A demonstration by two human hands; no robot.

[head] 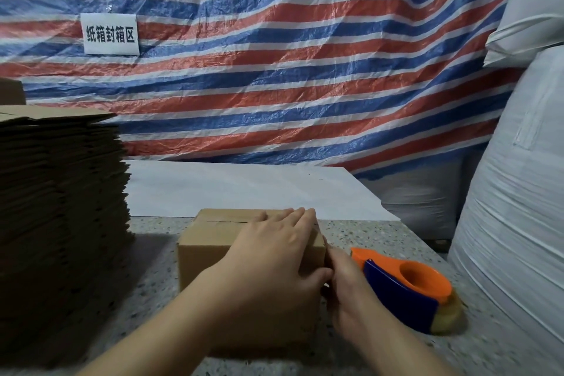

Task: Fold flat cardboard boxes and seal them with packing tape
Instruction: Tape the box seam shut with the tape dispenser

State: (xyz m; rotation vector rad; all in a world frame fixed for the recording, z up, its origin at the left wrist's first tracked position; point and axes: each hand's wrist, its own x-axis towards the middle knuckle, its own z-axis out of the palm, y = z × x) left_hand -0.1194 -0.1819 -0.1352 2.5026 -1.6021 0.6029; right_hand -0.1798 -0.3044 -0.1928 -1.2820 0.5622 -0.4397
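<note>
A striped red, white and blue tarp (pixel 305 55) hangs behind the work area, carrying a white label (pixel 110 34) with printed characters. White wrapped bales (pixel 518 207) rise at the right. On the left of the speckled desk (pixel 396 253) stands a tall stack of flat cardboard (pixel 61 238), likely kept within reach as the supply of boxes yet to be folded. A white sheet (pixel 244 189) covers the far part of the desk.

The folded box (pixel 219 241) sits on the desk near the person, its top flaps closed with the seam showing. The left hand (pixel 274 256) lies spread over the top, fingers straight, seemingly pressing the flaps shut so they stay flat for sealing. The right hand (pixel 345 287) is at the box's right side, touching it; whether its fingers pinch a tape end cannot be told. Just beside it lies the orange and blue tape dispenser (pixel 409 290), resting on the desk.
</note>
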